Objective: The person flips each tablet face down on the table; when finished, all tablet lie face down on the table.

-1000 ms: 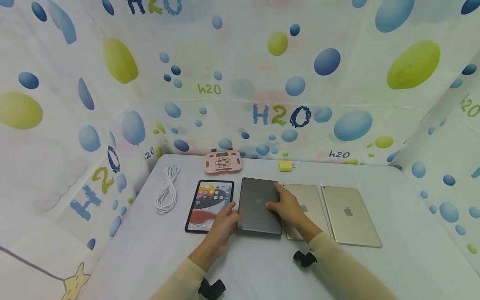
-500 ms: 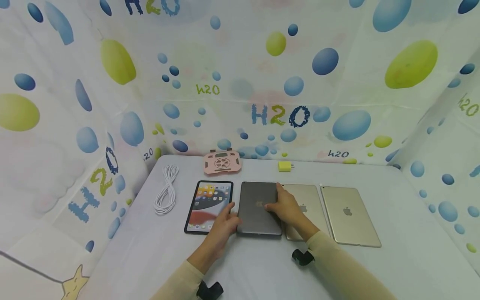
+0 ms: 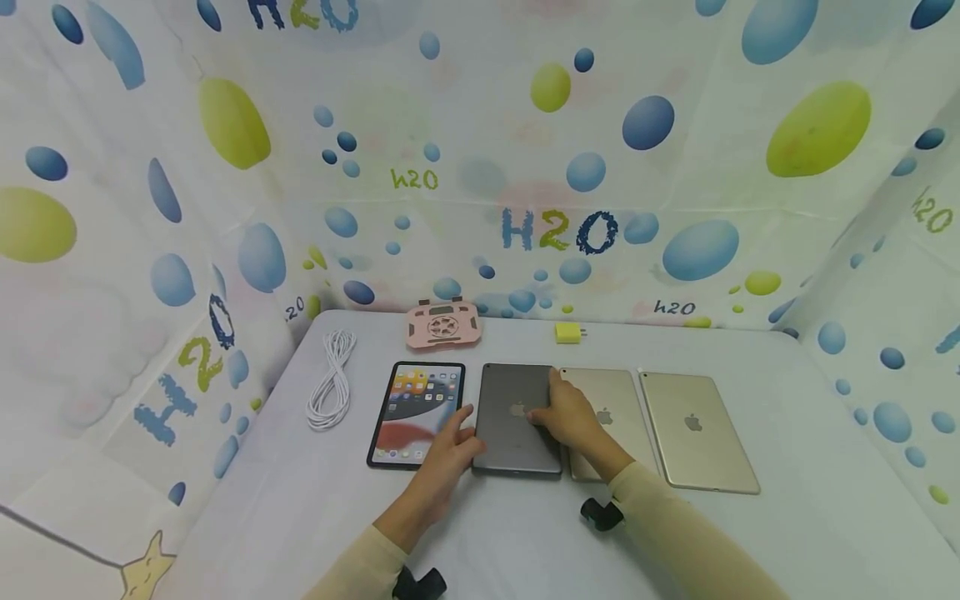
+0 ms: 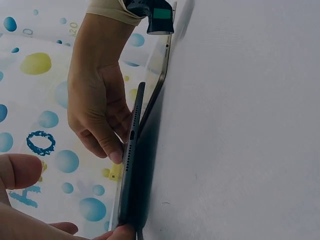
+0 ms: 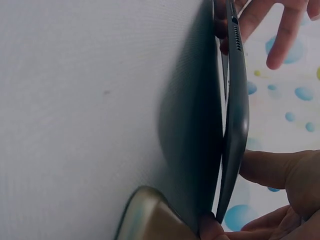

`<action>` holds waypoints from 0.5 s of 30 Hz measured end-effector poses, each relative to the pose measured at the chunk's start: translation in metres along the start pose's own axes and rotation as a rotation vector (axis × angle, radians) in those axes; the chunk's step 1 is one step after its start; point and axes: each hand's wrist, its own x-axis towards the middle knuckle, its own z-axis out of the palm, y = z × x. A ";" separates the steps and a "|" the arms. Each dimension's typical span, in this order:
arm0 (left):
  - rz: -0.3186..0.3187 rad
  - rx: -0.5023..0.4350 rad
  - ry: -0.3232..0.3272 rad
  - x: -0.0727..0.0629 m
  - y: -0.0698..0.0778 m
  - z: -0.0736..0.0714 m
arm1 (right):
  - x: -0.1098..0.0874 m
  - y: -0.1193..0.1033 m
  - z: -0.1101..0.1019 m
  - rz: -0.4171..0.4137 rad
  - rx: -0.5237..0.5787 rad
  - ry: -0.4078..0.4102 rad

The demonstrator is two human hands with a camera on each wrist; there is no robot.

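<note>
A dark grey tablet [image 3: 510, 433], its apple-logo back facing up, is held in both hands. Its near edge sits slightly above the white cloth in the wrist views. My right hand [image 3: 573, 417] grips the right edge, thumb on the back and fingertips beneath, as the right wrist view shows. At the left edge my left hand [image 3: 442, 462] holds the tablet by its fingertips, with one finger stretched away from it. To the left lies a black-framed tablet [image 3: 412, 400] with its screen lit. Two gold tablets [image 3: 618, 383] [image 3: 697, 433] lie face down on the right.
A coiled white cable [image 3: 330, 383] lies at the left of the white table [image 3: 795, 417]. Behind the tablets are a pink folding stand [image 3: 444, 323] and a yellow charger plug [image 3: 568, 333]. A patterned curtain [image 3: 465, 150] rises behind the table.
The dark grey tablet has come down a little toward me and its far edge has lowered. Both hands keep their hold at its sides; the other things have stayed put.
</note>
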 end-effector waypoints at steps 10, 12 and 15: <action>-0.020 0.004 -0.019 -0.004 0.004 0.003 | -0.002 -0.003 0.002 -0.009 -0.043 0.011; -0.017 0.008 -0.024 -0.005 0.004 0.002 | -0.003 -0.004 0.002 -0.015 -0.062 0.013; -0.024 0.018 -0.028 -0.005 0.005 0.001 | -0.003 -0.004 0.002 -0.021 -0.087 0.015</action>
